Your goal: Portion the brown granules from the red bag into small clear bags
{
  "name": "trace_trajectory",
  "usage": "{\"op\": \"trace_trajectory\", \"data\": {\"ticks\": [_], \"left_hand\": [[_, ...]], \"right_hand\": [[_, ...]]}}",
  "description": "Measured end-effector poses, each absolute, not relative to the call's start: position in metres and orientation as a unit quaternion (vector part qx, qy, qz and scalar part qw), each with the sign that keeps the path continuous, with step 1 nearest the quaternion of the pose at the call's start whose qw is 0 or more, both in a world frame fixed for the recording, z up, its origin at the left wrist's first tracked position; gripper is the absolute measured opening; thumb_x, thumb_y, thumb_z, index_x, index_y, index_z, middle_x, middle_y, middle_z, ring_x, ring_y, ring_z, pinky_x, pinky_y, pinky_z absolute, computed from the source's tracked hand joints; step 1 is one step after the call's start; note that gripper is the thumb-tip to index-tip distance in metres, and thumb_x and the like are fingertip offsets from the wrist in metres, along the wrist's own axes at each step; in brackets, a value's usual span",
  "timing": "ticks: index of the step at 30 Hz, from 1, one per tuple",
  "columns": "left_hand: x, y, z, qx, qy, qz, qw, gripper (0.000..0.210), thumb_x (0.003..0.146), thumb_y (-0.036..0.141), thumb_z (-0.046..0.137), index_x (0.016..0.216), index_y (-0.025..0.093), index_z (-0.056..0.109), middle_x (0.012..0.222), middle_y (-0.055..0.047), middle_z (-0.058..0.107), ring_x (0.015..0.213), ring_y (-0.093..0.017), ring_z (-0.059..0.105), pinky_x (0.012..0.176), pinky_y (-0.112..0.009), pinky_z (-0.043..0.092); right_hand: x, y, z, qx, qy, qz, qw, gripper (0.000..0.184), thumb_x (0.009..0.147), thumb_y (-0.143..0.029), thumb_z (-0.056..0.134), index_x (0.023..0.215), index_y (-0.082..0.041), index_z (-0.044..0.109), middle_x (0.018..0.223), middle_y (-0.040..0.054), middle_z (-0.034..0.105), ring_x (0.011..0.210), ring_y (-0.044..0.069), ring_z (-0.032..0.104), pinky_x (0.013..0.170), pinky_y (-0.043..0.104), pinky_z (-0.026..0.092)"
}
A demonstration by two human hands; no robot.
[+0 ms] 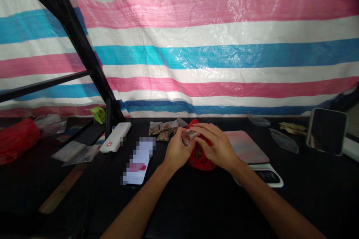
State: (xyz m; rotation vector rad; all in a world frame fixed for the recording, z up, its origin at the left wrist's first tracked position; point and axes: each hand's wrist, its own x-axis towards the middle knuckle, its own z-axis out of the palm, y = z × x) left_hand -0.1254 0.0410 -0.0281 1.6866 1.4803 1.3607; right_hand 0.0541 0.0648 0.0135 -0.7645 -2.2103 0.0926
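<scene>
Both of my hands meet over an open red plastic bag [200, 162] that has small brown pieces in it. A small clear zip bag [187, 138] is pinched between the closed fingers of my left hand [177, 147]. The fingers of my right hand [214, 143] are bent around the upper right edge of that same bag. Part of the bag is hidden by my fingers. Just behind my left hand lie several filled small bags [165, 130] with brown contents. To the right sits a white kitchen scale [276, 179] with a pinkish shiny plate [248, 145].
A lit phone [138, 164] and a white power bank [116, 137] lie to the left. Clear bags [77, 153], another red bag [18, 140] and a green packet [98, 114] are farther left. At right are clear bags [284, 140] and a dark-screened device [327, 131]. A striped sheet [218, 56] hangs behind.
</scene>
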Motion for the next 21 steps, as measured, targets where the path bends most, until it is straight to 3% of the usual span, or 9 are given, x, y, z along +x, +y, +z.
{"op": "trace_trajectory", "data": {"ticks": [5, 10, 14, 21], "left_hand": [[-0.123, 0.043, -0.029, 0.612, 0.538, 0.522, 0.252, 0.031, 0.088, 0.041, 0.074, 0.110, 0.023, 0.059, 0.097, -0.003, 0.075, 0.085, -0.020, 0.073, 0.079, -0.032, 0.056], [-0.123, 0.045, -0.030, 0.608, 0.523, 0.549, 0.236, 0.043, 0.085, 0.032, 0.076, 0.121, 0.024, 0.054, 0.104, -0.003, 0.072, 0.088, -0.018, 0.070, 0.082, -0.031, 0.055], [-0.125, 0.043, -0.027, 0.602, 0.528, 0.556, 0.223, 0.047, 0.084, 0.025, 0.073, 0.125, 0.024, 0.050, 0.095, -0.001, 0.065, 0.081, -0.016, 0.065, 0.077, -0.029, 0.052], [-0.127, 0.040, -0.016, 0.568, 0.516, 0.620, 0.164, 0.037, 0.090, 0.029, 0.069, 0.121, 0.023, 0.050, 0.097, -0.001, 0.060, 0.084, -0.015, 0.062, 0.081, -0.028, 0.051]], "right_hand": [[0.056, 0.068, 0.010, -0.283, -0.881, 0.013, 0.380, 0.042, 0.105, -0.020, 0.048, 0.143, -0.034, 0.061, 0.146, 0.0042, 0.065, 0.126, 0.025, 0.065, 0.100, 0.044, 0.053], [0.056, 0.067, 0.013, -0.307, -0.861, 0.012, 0.404, 0.039, 0.105, -0.023, 0.051, 0.141, -0.031, 0.061, 0.142, 0.0050, 0.068, 0.127, 0.025, 0.064, 0.105, 0.044, 0.051], [0.059, 0.069, 0.016, -0.345, -0.832, 0.000, 0.434, 0.035, 0.102, -0.025, 0.053, 0.136, -0.028, 0.063, 0.136, 0.0074, 0.070, 0.123, 0.028, 0.064, 0.103, 0.046, 0.050], [0.059, 0.069, 0.016, -0.380, -0.862, 0.003, 0.336, 0.031, 0.100, -0.020, 0.055, 0.129, -0.024, 0.066, 0.125, 0.0091, 0.072, 0.112, 0.029, 0.063, 0.092, 0.045, 0.047]]}}
